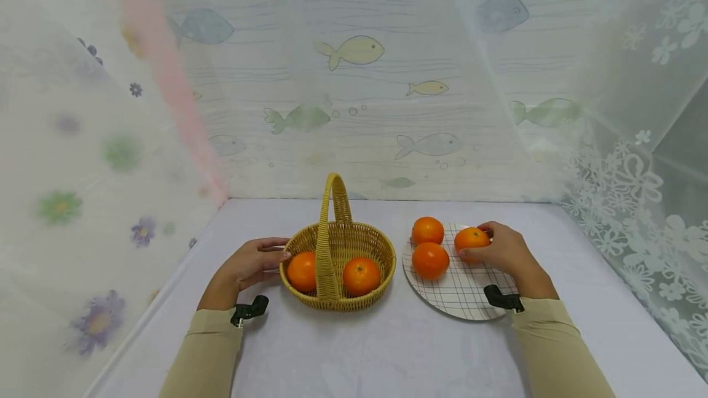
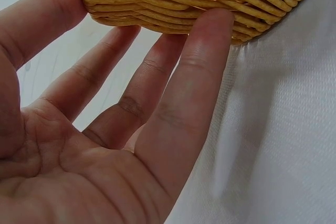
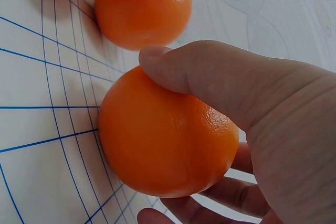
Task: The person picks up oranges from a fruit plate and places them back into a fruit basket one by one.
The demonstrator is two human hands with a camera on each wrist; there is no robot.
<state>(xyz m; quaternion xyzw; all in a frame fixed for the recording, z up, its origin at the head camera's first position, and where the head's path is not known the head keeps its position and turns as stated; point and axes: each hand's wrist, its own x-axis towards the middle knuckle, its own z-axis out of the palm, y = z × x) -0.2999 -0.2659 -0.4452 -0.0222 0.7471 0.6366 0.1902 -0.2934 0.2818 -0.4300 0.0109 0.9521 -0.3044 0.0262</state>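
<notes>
A yellow wicker basket [image 1: 354, 304] with a tall arched handle stands left of centre in the head view. One orange [image 1: 301, 272] lies in its left part, partly behind the handle, and another orange [image 1: 362, 276] in its right part. My left hand [image 1: 249, 268] touches the basket's left side with extended, spread fingers; the left wrist view has the fingertips [image 2: 212, 24] against the woven wall [image 2: 157, 11]. On a round plate [image 1: 459, 300], my right hand [image 1: 511, 257] grips an orange [image 3: 163, 135] between thumb and fingers. Two more oranges [image 1: 430, 261] sit on the plate's left part.
A white cloth [image 1: 354, 355] covers the table. Behind it hangs a pale curtain [image 1: 354, 152] printed with fish, and further patterned sheets [image 1: 83, 232] enclose both sides. The plate, white with a grid of lines, lies just right of the basket.
</notes>
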